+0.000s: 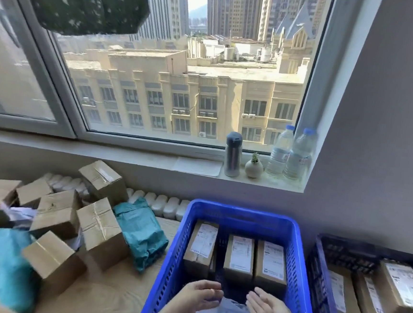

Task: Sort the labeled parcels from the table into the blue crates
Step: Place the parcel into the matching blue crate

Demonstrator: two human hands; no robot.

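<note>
free: we find bare table strip (113, 298) beside blue crate (243, 210) | blocked: cardboard boxes (101, 232) piled left | three labelled boxes (239, 256) fill crate's far end

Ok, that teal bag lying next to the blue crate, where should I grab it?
Probably pinch the teal bag along its crumpled right edge, coming from above on the blue crate side: it's soft and wrinkled, and its left side butts against a cardboard box.
</note>
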